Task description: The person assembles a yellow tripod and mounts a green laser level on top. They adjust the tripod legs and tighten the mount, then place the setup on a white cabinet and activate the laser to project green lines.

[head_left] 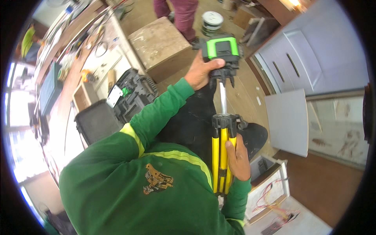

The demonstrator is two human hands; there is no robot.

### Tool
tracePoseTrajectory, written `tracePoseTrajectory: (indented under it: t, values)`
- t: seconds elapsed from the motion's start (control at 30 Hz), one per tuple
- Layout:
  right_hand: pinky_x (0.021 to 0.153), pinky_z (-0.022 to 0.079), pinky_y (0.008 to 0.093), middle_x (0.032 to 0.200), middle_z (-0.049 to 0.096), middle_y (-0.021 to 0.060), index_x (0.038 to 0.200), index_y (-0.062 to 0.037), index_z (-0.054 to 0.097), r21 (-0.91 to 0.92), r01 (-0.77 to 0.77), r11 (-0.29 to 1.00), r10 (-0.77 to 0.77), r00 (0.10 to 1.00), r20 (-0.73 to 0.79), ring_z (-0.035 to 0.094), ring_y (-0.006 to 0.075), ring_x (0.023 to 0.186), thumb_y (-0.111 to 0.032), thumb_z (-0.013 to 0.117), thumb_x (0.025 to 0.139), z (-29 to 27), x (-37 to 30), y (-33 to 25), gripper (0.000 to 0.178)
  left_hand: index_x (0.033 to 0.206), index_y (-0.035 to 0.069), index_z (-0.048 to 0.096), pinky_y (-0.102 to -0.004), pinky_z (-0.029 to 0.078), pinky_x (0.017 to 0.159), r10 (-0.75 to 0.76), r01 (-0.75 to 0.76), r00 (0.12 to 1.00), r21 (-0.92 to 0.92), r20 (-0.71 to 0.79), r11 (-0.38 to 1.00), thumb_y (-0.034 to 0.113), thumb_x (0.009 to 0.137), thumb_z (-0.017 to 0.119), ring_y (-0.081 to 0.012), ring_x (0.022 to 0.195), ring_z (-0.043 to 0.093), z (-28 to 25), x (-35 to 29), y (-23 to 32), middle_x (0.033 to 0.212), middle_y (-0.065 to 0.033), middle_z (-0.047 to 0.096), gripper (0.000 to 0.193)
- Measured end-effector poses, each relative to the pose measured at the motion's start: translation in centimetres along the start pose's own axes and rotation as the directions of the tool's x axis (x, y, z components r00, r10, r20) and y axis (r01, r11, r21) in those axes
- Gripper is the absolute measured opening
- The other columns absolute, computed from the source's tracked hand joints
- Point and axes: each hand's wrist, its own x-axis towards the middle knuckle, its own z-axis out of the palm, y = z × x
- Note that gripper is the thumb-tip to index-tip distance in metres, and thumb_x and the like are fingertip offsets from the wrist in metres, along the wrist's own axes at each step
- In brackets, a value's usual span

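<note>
A black and bright green laser level [222,49] sits on top of a tripod with yellow legs [224,156]. My left hand [201,72] grips the level low on its left side, its thumb across the front and the other fingers hidden behind. Below the level, a silver centre column [223,98] runs down to the black tripod collar [225,120]. Around the folded legs, just under the collar, closes my right hand [238,158]. To my left lies an open black carrying case [135,92] with a moulded insert and a white card in it.
A cluttered workbench [66,102] with tools and cables runs along the left. Ahead stand a wooden box [158,43], a white bucket [212,21] and a person in maroon trousers [182,13]. White cabinets [290,58] with an open door [288,121] and loose wires [270,201] are at right.
</note>
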Motion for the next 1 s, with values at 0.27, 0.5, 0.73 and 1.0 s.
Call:
tracePoseTrajectory:
  t: [0.27, 0.5, 0.73, 1.0]
  values:
    - [0.102, 0.051, 0.0340, 0.125, 0.074, 0.0072, 0.147, -0.0009, 0.061, 0.808, -0.266, 0.526, 0.053, 0.958, 0.282, 0.067, 0.0172, 0.110, -0.041, 0.049, 0.121, 0.0, 4.3, 6.0, 0.049, 0.151, -0.001, 0.054, -0.0442, 0.063, 0.104, 0.078, -0.085, 0.996, 0.145, 0.051, 0.986, 0.016, 0.093, 0.087, -0.0265, 0.120, 0.073, 0.7, 1.1, 1.4, 0.134, -0.0133, 0.071, 0.069]
    - [0.109, 0.049, 0.0372, 0.132, 0.072, 0.0176, 0.145, 0.0034, 0.063, 0.415, 0.054, 0.908, 0.000, 0.992, -0.129, 0.066, 0.0256, 0.114, -0.046, 0.050, 0.120, -0.5, 4.5, 2.6, 0.056, 0.155, 0.004, 0.050, -0.0451, 0.063, 0.104, 0.011, -0.014, 1.000, 0.183, 0.015, 0.983, 0.016, 0.094, 0.086, -0.0269, 0.124, 0.071, -0.5, 1.0, 0.5, 0.139, -0.0114, 0.067, 0.072]
    - [0.097, 0.056, 0.0541, 0.122, 0.067, 0.0291, 0.152, 0.0023, 0.049, -0.154, 0.015, 0.988, -0.057, 0.961, -0.271, 0.068, 0.0508, 0.116, -0.057, 0.057, 0.113, 1.2, 1.0, 0.8, 0.072, 0.155, 0.002, 0.050, -0.0454, 0.063, 0.103, -0.008, 0.002, 1.000, 0.202, 0.029, 0.979, 0.020, 0.097, 0.085, -0.0278, 0.122, 0.072, -1.1, 0.5, -0.6, 0.138, -0.0126, 0.069, 0.070]
    - [0.095, 0.054, 0.0404, 0.117, 0.072, 0.0083, 0.135, -0.0031, 0.066, 0.574, -0.169, 0.801, 0.058, 0.977, 0.206, 0.067, 0.0211, 0.105, -0.056, 0.046, 0.119, -1.7, 5.4, 7.6, 0.059, 0.155, 0.002, 0.051, -0.0473, 0.064, 0.104, 0.077, -0.087, 0.996, 0.235, 0.053, 0.968, 0.017, 0.098, 0.082, -0.0307, 0.122, 0.074, -0.5, 1.7, -1.5, 0.139, -0.0141, 0.070, 0.066]
